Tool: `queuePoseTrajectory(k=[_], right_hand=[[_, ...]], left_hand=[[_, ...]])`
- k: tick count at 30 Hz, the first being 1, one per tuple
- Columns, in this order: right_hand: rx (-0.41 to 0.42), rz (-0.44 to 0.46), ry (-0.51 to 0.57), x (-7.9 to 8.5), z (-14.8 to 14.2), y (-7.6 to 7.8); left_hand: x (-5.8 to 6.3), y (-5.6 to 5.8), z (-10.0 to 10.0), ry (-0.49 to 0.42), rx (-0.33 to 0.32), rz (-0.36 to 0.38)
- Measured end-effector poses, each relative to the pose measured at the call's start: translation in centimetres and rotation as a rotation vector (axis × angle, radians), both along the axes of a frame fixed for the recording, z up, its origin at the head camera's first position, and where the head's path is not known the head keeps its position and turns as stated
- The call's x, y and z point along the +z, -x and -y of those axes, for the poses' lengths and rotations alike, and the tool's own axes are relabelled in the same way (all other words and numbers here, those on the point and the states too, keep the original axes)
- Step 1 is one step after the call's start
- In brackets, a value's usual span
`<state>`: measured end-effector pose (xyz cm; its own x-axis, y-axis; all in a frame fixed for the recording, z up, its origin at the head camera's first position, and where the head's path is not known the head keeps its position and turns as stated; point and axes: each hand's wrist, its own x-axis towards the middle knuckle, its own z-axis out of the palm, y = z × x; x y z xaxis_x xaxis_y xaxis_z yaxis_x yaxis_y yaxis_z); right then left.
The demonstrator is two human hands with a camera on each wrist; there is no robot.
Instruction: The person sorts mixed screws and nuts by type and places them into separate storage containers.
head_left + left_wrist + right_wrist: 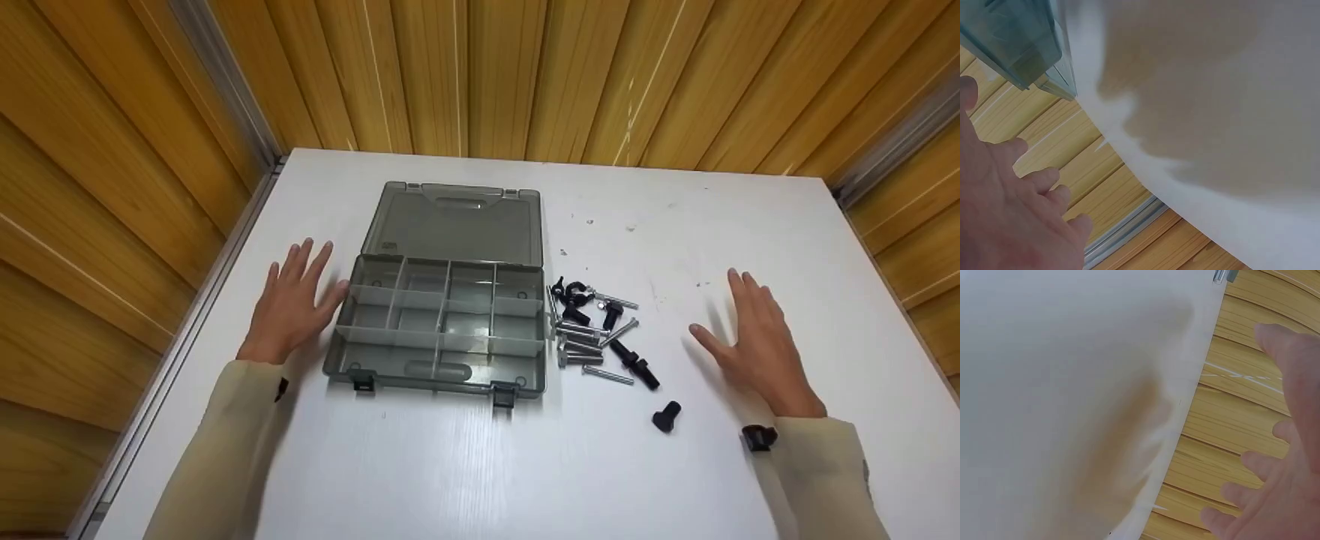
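My left hand [291, 307] is spread just left of a grey see-through compartment box [341, 360], its thumb close to the box's side. The box's lid [465, 229] is folded back flat, and no parts show in the divided compartments. Right of the box lies a loose pile of silver bolts [581, 358] and black fasteners [637, 367]. My right hand [765, 345] is held with straight fingers to the right of the pile, apart from it. Both palms hold nothing in the wrist views, where the left hand [1022, 208] and right hand [1280, 467] show spread fingers.
One black fastener [666, 417] lies apart, nearer the front. Small crumbs [630, 228] dot the white table [465, 465] behind the pile. Wood-patterned panels [502, 82] stand along the back and sides, with metal posts [232, 82] at the corners.
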<state>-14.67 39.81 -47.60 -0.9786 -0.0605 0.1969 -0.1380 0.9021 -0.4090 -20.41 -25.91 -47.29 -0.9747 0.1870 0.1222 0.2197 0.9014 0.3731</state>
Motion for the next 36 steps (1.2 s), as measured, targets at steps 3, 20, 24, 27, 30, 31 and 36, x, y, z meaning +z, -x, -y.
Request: queuePoseTrajectory(k=[3,20,24,27,30,31,36], right_hand=[[0.007,0.059,0.032,0.3,-0.1,-0.2],[0.156,0.219,0.143,1.0,3.1,-0.5],[0.191,0.228,0.104,1.0,4.0,-0.7],[0.221,0.238,0.084,1.1,4.7,-0.9],[0.263,0.26,0.079,1.2,5.3,-1.0],[0.28,0.266,0.081,1.2,5.5,-1.0],[0.349,0.341,0.097,1.0,6.3,-1.1]], left_hand=[[0.2,-0.1,-0.1,-0.033,-0.006,0.058],[0.3,-0.9,-2.1,-0.358,-0.09,0.15],[0.4,-1.2,-2.5,-0.335,-0.074,0.124],[0.5,-1.2,-2.6,-0.335,-0.066,0.118],[0.5,-1.4,-2.5,-0.347,-0.065,0.141],[0.5,-1.5,-2.4,-0.351,-0.066,0.153],[0.9,-2.1,-2.0,-0.38,-0.085,0.229]])
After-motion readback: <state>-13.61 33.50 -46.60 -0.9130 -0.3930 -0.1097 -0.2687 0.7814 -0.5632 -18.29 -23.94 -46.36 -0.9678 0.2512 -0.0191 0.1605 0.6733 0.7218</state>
